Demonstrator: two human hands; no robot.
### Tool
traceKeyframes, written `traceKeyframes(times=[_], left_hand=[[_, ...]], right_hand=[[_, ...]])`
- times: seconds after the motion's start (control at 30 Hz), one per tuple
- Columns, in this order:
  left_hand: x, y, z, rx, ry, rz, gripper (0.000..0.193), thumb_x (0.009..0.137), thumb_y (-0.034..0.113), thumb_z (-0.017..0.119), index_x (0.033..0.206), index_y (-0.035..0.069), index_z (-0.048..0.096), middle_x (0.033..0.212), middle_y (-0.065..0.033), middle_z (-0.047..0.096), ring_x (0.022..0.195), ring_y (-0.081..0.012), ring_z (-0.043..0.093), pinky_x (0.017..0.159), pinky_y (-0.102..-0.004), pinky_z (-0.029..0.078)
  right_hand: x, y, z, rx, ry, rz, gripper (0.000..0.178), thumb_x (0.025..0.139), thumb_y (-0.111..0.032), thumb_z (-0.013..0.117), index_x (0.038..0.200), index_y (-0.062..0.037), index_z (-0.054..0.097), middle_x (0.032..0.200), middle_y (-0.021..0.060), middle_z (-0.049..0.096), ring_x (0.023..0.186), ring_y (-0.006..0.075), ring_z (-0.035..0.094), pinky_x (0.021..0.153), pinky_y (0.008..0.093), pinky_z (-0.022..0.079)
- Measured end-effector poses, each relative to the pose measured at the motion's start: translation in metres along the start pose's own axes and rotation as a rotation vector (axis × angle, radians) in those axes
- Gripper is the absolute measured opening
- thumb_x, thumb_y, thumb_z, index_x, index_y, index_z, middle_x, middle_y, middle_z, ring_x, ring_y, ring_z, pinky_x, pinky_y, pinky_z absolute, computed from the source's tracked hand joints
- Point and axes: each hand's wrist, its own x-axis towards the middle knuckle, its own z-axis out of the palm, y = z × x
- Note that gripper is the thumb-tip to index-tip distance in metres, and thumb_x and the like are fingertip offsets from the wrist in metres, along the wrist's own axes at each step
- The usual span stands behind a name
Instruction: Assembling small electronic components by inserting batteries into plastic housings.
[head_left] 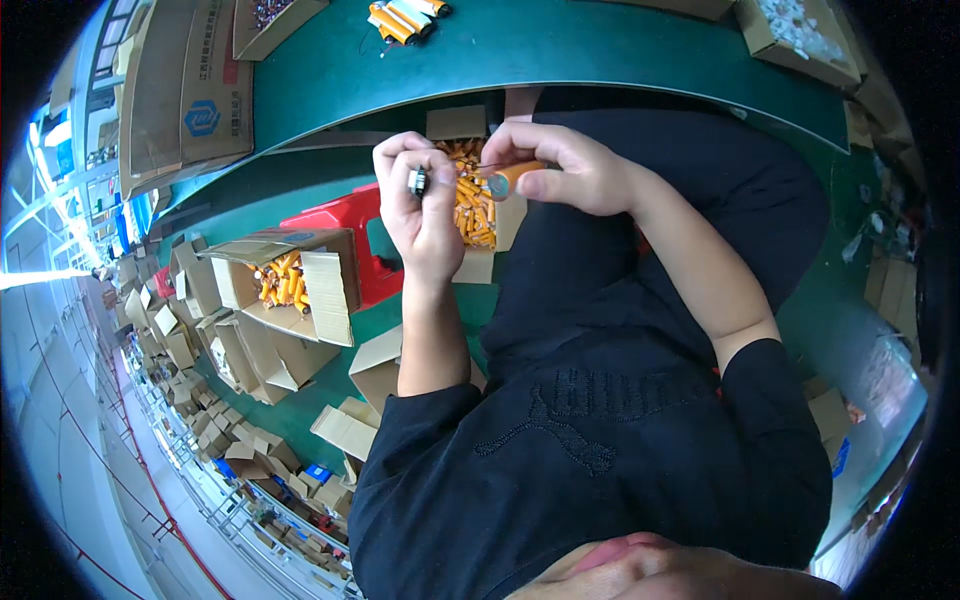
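My right hand [580, 172] pinches an orange cylindrical battery [518, 176] between thumb and fingers, its greyish round end turned toward my left hand. A thin dark wire runs near that end. My left hand [420, 205] is raised beside it, its fingers curled. A small black-and-silver piece [418, 181] shows at these fingers; its kind is too small to make out. Below both hands, a cardboard box [480, 266] holds many orange batteries [475, 222], partly hidden by my left hand.
Several orange and white cylinders [405, 20] lie on the green table [560, 55]. A box of small white parts [800, 40] stands at its far right, a large carton [185, 95] at left. An open carton of orange cylinders [330, 285] sits near a red stool [375, 235].
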Motion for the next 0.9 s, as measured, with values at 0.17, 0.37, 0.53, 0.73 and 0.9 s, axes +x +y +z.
traceKeyframes(times=[0.17, 0.37, 0.53, 0.73, 0.9], left_hand=[[-0.001, 0.012, 0.004, 0.221, -0.143, 0.121, 0.007, 0.084, 0.004, 0.062, 0.091, 0.005, 0.064, 0.116, -0.0122, 0.051, 0.1, -0.0235, 0.049, 0.085, -0.0328, 0.041], [-0.001, 0.011, 0.005, 0.252, -0.141, 0.142, 0.008, 0.082, 0.006, 0.064, 0.09, 0.005, 0.064, 0.117, -0.0125, 0.051, 0.099, -0.0236, 0.049, 0.083, -0.0324, 0.042], [-0.002, 0.014, 0.006, 0.188, -0.162, 0.092, 0.007, 0.083, 0.007, 0.064, 0.09, 0.005, 0.064, 0.118, -0.0122, 0.05, 0.099, -0.023, 0.049, 0.082, -0.0318, 0.042], [-0.003, 0.013, 0.004, 0.087, -0.204, 0.034, 0.006, 0.084, 0.008, 0.065, 0.09, 0.005, 0.065, 0.119, -0.0118, 0.049, 0.098, -0.0219, 0.049, 0.081, -0.031, 0.041], [-0.003, 0.016, 0.006, 0.136, -0.213, 0.06, 0.012, 0.088, 0.013, 0.064, 0.096, 0.005, 0.067, 0.117, -0.0111, 0.048, 0.097, -0.0214, 0.048, 0.081, -0.031, 0.041]], right_hand=[[-0.002, -0.012, 0.007, -0.375, 0.047, 0.053, 0.031, 0.089, -0.018, 0.073, 0.115, -0.0039, 0.064, 0.103, 0.0105, 0.065, 0.09, 0.0211, 0.064, 0.079, 0.032, 0.052], [-0.003, -0.018, 0.017, -0.304, 0.257, -0.119, 0.018, 0.089, -0.008, 0.074, 0.106, -0.0058, 0.069, 0.096, 0.007, 0.069, 0.079, 0.0178, 0.063, 0.072, 0.0269, 0.051], [-0.003, -0.016, 0.016, -0.466, 0.302, -0.292, 0.013, 0.09, -0.005, 0.073, 0.102, -0.0062, 0.071, 0.092, 0.0059, 0.071, 0.073, 0.0167, 0.061, 0.069, 0.0255, 0.05], [-0.003, -0.015, 0.016, -0.478, 0.286, -0.3, 0.009, 0.09, -0.005, 0.073, 0.099, -0.0061, 0.072, 0.088, 0.0052, 0.07, 0.071, 0.0158, 0.059, 0.066, 0.0257, 0.049], [-0.004, -0.019, 0.017, -0.374, 0.285, -0.201, 0.007, 0.092, -0.006, 0.071, 0.099, -0.0059, 0.071, 0.084, 0.0039, 0.065, 0.067, 0.0132, 0.056, 0.063, 0.0241, 0.047]])
